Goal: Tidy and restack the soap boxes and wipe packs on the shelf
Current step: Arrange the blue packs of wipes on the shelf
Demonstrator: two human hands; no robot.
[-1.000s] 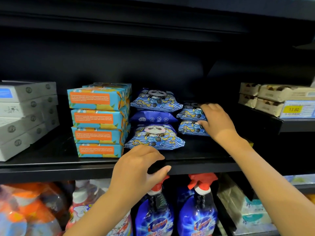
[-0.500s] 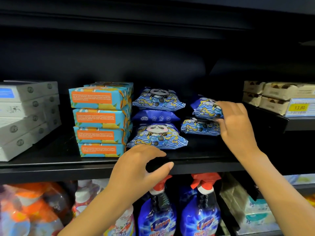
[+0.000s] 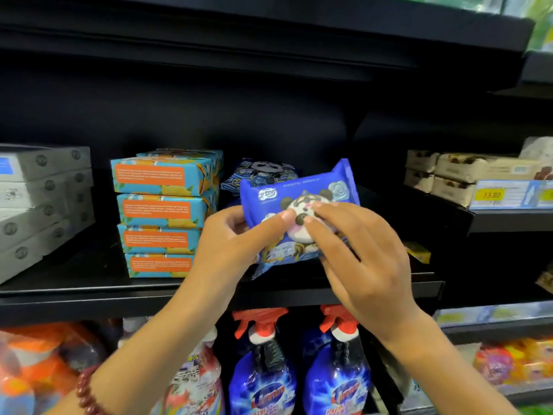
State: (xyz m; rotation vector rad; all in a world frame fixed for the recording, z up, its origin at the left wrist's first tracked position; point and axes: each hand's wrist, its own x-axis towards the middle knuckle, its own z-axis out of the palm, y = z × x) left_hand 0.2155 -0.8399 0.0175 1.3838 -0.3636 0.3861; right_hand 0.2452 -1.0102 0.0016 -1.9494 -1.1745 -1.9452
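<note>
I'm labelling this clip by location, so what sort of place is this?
Very likely a shop aisle for household goods: a yellow price tag reading 13.80, identical soap boxes stacked in a column, and matching spray bottles lined up underneath.

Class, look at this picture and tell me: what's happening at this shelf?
A person holds a blue plastic wipe pack with a panda face before the black shelf. The left hand pinches its left edge; the right hand lays its fingers across the panda. A stack of four blue-and-orange cardboard soap boxes stands on the shelf to the left, another panda pack behind.
</note>
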